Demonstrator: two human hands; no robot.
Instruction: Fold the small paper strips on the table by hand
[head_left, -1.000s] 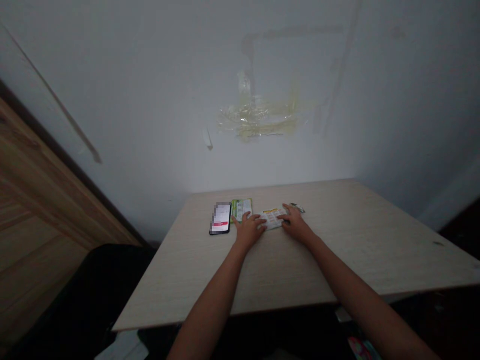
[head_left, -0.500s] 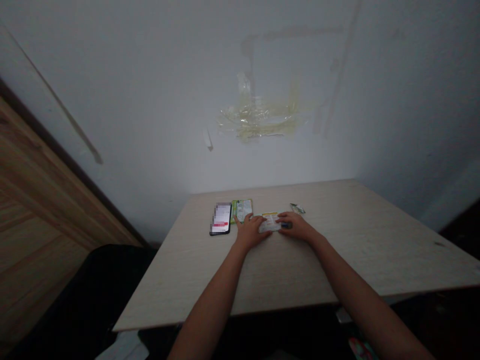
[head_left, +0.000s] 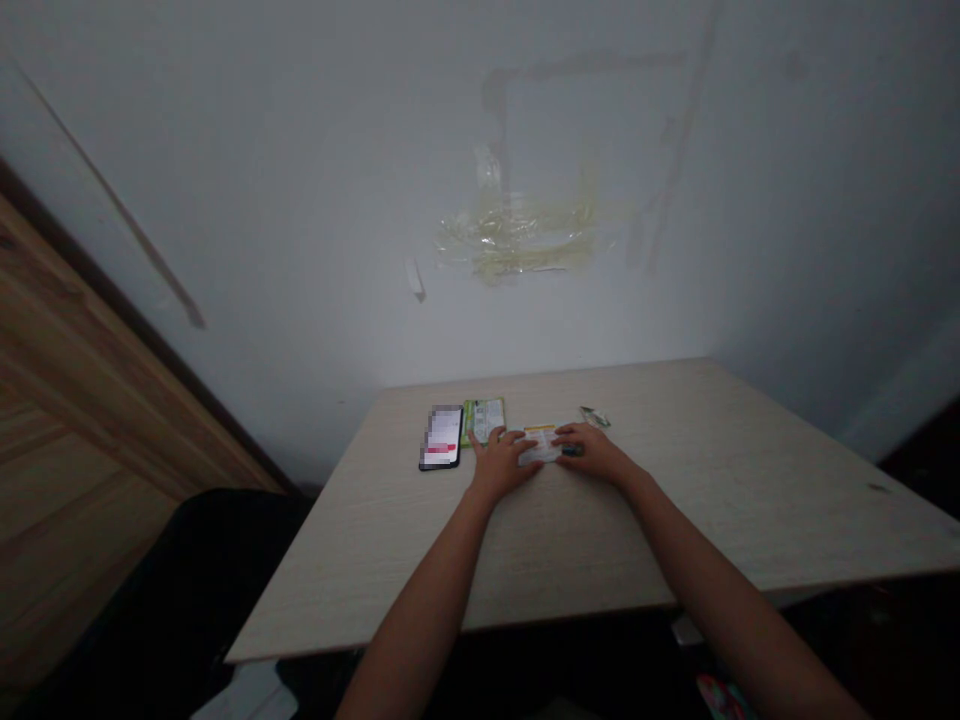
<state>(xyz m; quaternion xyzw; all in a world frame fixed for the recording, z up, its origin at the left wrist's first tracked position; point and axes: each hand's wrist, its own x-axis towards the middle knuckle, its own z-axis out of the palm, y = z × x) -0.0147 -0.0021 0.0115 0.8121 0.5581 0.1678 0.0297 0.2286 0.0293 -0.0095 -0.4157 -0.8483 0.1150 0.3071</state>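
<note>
A small white packet [head_left: 541, 445] with a yellow top edge lies flat on the table between my two hands. My left hand [head_left: 499, 465] rests at its left side, fingers spread, thumb and fingertips touching the packet. At the packet's right side is my right hand [head_left: 596, 455], its fingers curled and its tips on the edge. Between that hand's thumb and fingers shows the end of a small dark object [head_left: 571, 451]; its kind is not clear. Just beyond my left fingers lies a green and white packet [head_left: 486, 415].
A phone [head_left: 442, 438] with a lit screen lies left of the green packet. Behind my right hand is a small torn-looking wrapper piece [head_left: 595, 415]. The pale wooden table [head_left: 562, 560] meets a wall [head_left: 300, 200] bearing old tape [head_left: 525, 240].
Both hands stay almost in place at the white packet. The dark object's visible end in my right hand has shifted slightly. Phone and green packet have not moved.
</note>
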